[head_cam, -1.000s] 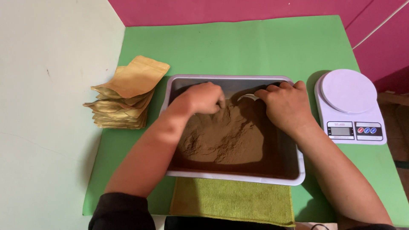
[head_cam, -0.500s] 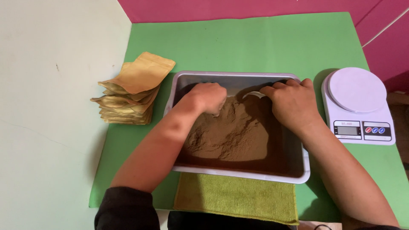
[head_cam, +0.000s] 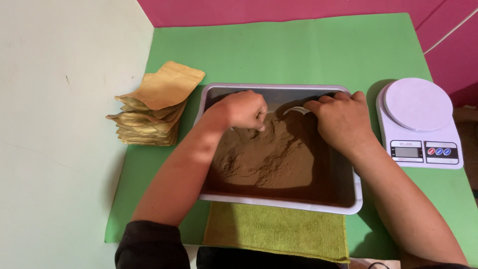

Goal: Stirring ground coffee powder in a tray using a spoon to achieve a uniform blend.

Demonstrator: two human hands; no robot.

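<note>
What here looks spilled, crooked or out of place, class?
Nothing is spilled: the brown powder stays inside the metal tray. Only the stack of tan pouches looks untidy, fanned unevenly with the top pouch skewed. The scale sits bare.

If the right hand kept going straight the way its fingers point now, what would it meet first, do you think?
The right hand points left across the tray, so it would probably meet the white scoop at its fingertips first, then the left hand; depth is uncertain.
</note>
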